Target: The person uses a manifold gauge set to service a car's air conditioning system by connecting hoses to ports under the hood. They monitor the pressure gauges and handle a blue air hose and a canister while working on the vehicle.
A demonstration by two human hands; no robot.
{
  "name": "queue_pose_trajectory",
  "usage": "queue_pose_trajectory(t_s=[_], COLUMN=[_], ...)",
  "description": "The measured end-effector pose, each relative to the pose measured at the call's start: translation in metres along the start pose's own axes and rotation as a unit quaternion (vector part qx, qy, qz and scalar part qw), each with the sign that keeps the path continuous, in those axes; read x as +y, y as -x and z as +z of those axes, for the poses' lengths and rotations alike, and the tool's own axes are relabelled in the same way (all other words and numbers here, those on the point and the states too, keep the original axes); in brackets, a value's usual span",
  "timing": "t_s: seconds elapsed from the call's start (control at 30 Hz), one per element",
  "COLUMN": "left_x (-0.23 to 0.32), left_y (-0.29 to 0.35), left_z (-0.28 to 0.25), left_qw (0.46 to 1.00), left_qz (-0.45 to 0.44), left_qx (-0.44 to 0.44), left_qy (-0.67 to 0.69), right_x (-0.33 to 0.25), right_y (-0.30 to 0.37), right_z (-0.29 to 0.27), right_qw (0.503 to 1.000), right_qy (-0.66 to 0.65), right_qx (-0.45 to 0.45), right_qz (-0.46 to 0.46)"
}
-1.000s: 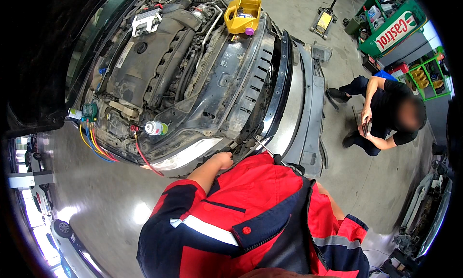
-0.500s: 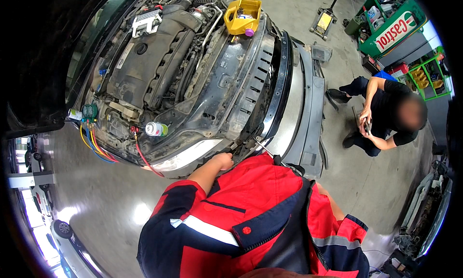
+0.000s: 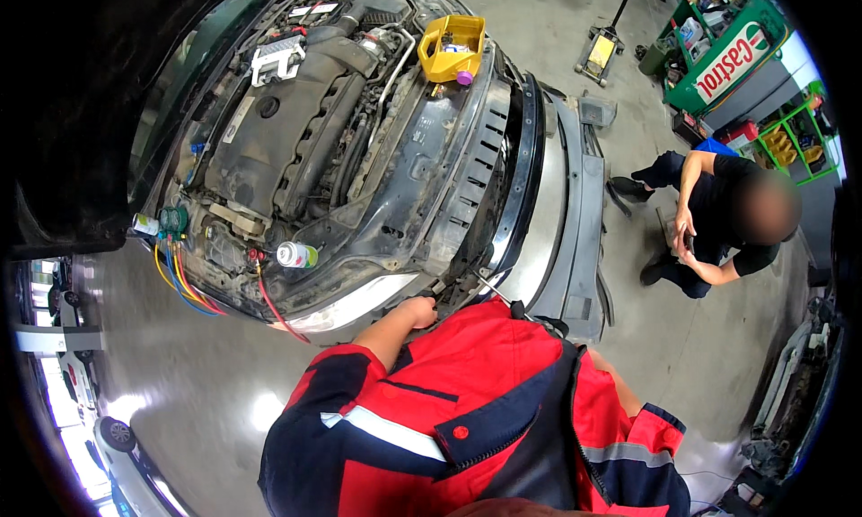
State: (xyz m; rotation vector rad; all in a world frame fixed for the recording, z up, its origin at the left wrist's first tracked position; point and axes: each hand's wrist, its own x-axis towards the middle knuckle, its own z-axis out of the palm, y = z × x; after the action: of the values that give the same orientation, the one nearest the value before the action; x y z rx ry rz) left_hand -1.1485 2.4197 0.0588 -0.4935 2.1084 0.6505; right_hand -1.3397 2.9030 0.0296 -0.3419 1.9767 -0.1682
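Observation:
My left hand (image 3: 417, 313) is curled at the car's front corner, just below the headlight (image 3: 359, 302). Its fingertips are tucked out of sight, so what they grip does not show. My right hand is hidden behind my red and navy jacket (image 3: 503, 355); only part of the right forearm (image 3: 618, 381) shows. A thin metal rod (image 3: 496, 290) with a dark end slants from the car's front opening toward my chest. Above my hands lies the open engine bay, with its dark engine cover (image 3: 269, 149) and black front panel (image 3: 422, 149).
A cut yellow jug (image 3: 453, 64) and a small can (image 3: 296, 255) stand on the car. Gauges (image 3: 172, 219) with coloured hoses hang at its left side. A removed bumper (image 3: 575, 221) lies beyond the front. At right a co-worker (image 3: 718, 221) crouches near a floor jack (image 3: 600, 55).
The whole view has shifted slightly, so the car sits a little lower in the picture. My left hand stays at the front corner. The co-worker's hands have come closer together.

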Motion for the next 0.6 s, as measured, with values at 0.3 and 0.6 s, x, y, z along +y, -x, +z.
queue_pose_trajectory(t_s=[0.3,0.6], left_x=[0.007,0.012], left_y=[0.004,-0.001], left_z=[-0.012,-0.015], left_qw=[1.000,1.000], left_qz=[-0.009,0.003], left_qx=[0.003,-0.010], left_qy=[0.004,-0.009], right_x=[0.017,0.048], right_y=[-0.012,-0.016], right_z=[0.015,0.022], right_qw=[1.000,0.989], right_qy=[-0.002,-0.127], right_qx=[0.003,-0.034], right_qz=[0.017,0.063])
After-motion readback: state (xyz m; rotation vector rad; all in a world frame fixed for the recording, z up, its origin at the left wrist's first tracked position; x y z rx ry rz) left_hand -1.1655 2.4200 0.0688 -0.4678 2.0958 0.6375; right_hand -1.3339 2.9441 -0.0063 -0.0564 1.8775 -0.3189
